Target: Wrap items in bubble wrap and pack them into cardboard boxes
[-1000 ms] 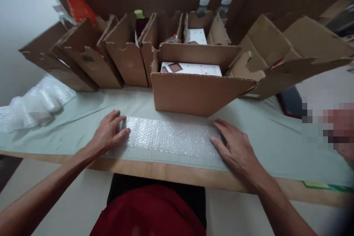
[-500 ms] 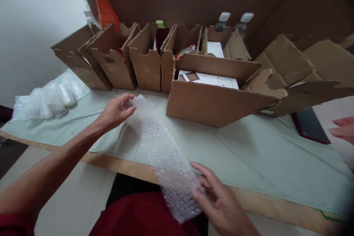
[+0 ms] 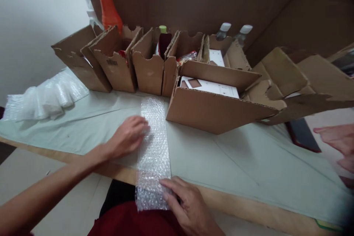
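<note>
A clear strip of bubble wrap (image 3: 155, 147) lies lengthwise on the cloth-covered table, its near end hanging past the front edge above my lap. My left hand (image 3: 128, 136) is at the strip's left side, fingers loosely extended over it and slightly blurred; it grips nothing that I can see. At the near right edge, my right hand (image 3: 188, 201) holds the bubble wrap between thumb and fingers. Just beyond the strip's right side stands a cardboard box (image 3: 221, 110) with a white box (image 3: 215, 87) inside.
Several open cardboard bins (image 3: 148, 70) line the back. More bubble wrap (image 3: 47, 97) lies folded at the left. Behind the bins stand an orange bottle (image 3: 109, 11) and two white-capped bottles (image 3: 224, 31). Another person's hand (image 3: 339, 142) shows at the right, near a dark flat object (image 3: 302, 135).
My left hand has let go of the far end and moved nearer. The bubble wrap has swung straight and now lies flat on the table. My right hand has shifted left with its near end.
</note>
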`<state>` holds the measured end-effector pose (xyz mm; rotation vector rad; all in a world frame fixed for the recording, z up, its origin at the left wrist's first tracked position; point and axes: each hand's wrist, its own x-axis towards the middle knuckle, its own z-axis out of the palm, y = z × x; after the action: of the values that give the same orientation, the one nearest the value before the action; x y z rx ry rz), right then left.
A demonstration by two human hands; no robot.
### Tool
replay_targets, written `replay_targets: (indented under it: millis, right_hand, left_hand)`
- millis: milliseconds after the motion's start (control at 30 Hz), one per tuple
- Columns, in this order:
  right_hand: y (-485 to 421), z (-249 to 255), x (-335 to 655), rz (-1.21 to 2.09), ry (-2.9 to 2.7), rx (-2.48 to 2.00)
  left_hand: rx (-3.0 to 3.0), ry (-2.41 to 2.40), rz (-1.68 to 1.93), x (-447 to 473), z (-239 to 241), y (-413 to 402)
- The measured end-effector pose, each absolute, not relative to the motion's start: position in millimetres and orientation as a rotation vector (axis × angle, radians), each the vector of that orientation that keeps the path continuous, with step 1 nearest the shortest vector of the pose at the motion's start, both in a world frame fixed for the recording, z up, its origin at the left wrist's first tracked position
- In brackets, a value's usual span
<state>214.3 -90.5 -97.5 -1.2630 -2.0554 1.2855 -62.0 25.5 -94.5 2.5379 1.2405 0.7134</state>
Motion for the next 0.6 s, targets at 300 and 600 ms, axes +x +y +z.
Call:
replay_targets:
  millis: [300,600]
  right_hand:
    - [-83.6,-88.6,205.3,1.890,-1.192,-1.259]
    - [-84.6,-92.8,201.5,1.912,-0.892,-1.098]
  left_hand:
    - [2.417,1.126,0.573,-59.4,-95.3,-127.6]
    - [1.578,1.663,0.878,-22.2,-103.2,-89.8]
